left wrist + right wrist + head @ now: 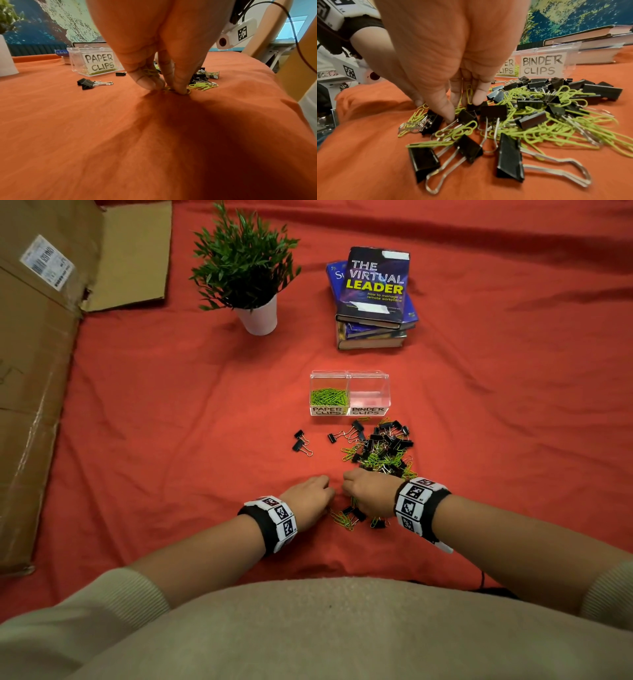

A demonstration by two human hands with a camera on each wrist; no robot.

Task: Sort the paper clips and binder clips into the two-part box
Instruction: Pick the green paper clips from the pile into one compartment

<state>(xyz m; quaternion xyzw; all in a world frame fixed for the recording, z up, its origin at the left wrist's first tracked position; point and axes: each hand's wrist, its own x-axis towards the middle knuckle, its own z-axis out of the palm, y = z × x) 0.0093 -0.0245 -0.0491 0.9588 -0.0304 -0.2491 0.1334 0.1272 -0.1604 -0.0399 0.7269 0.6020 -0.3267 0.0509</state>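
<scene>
A clear two-part box stands mid-table. Its PAPER CLIPS half holds green clips; its BINDER CLIPS half looks empty. A mixed pile of green paper clips and black binder clips lies in front of it, with a smaller patch by my hands. My left hand keeps green paper clips curled in its fingers and pinches another on the cloth. My right hand reaches into the pile with a green paper clip held between its fingers.
Three black binder clips lie apart, left of the pile. A potted plant and a stack of books stand behind the box. A flattened cardboard box covers the left edge of the red cloth.
</scene>
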